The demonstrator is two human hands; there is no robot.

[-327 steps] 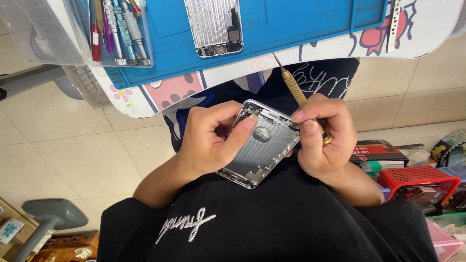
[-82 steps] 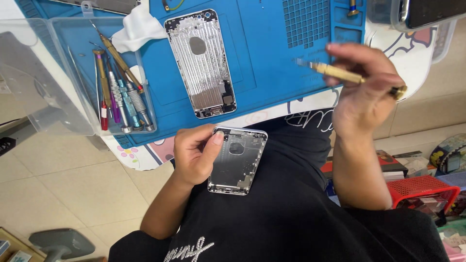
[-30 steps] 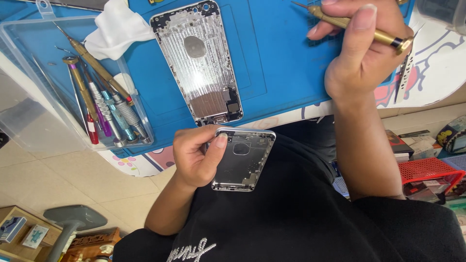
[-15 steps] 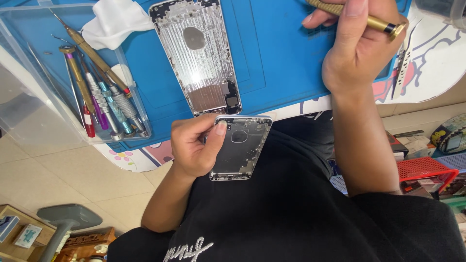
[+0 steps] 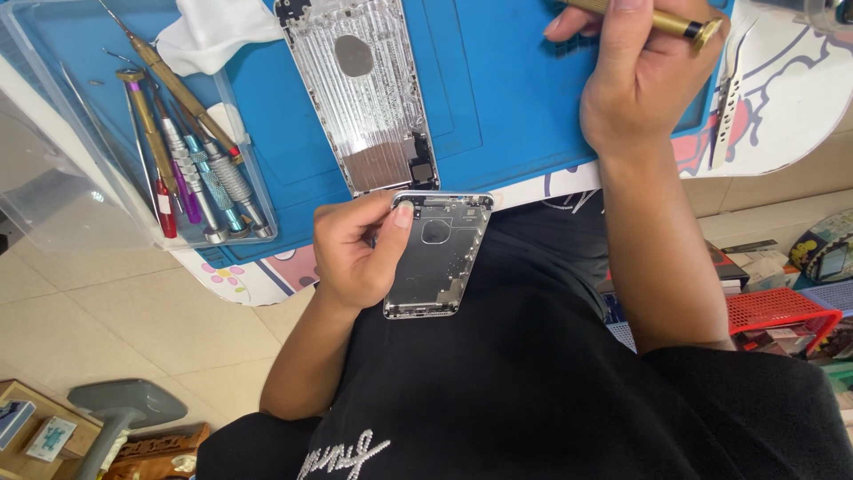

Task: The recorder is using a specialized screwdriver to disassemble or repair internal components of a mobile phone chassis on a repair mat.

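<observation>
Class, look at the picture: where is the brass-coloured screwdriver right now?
In the head view, the brass-coloured screwdriver is at the top right, gripped in the right hand above the blue mat, beside the tweezers.

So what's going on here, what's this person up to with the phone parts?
A person is working on stripped phone housings. The left hand holds a small silver phone back housing over the lap, inner side up. The right hand grips a brass-handled screwdriver above the blue work mat. A larger bare housing lies on the mat, beside a clear tray of precision screwdrivers. Tweezers rest at the mat's right edge.
</observation>
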